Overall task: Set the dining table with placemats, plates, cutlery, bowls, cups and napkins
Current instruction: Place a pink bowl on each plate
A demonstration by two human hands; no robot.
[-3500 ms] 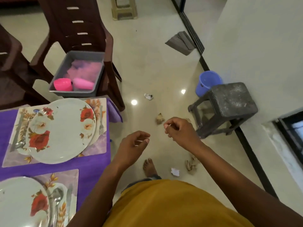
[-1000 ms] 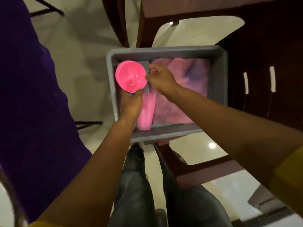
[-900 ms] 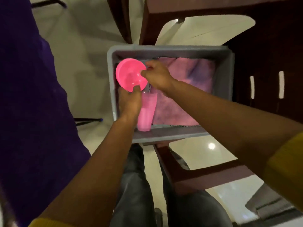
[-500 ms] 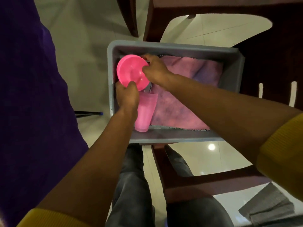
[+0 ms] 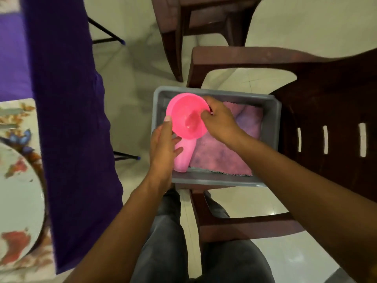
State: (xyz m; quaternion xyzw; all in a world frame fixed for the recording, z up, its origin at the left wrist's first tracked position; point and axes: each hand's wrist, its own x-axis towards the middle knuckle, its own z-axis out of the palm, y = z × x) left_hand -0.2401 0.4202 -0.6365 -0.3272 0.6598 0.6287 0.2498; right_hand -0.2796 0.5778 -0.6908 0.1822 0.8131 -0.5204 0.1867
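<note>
A pink bowl (image 5: pixel 186 114) is tilted above the left part of a grey tub (image 5: pixel 271 127) that rests on a dark brown chair seat. My right hand (image 5: pixel 218 119) grips the bowl's right rim, fingers inside it. My left hand (image 5: pixel 163 148) touches the bowl's left edge with the thumb, the other fingers spread over a pink cup (image 5: pixel 183 158) lying in the tub. Pink-purple napkins (image 5: pixel 222 154) line the tub's floor. At the left edge, a floral plate (image 5: pixel 18 201) sits on a placemat (image 5: pixel 18 115).
The purple tablecloth (image 5: pixel 67 119) hangs down at the left, close to the tub. The brown chair (image 5: pixel 326 111) holds the tub, and a second chair (image 5: pixel 204 21) stands beyond. My legs in dark trousers (image 5: pixel 183 252) stand between table and chair.
I turned from the floor by the stool to the tub on the chair. Both hands took the pink bowl and lifted it. In the last second it has tilted and risen slightly.
</note>
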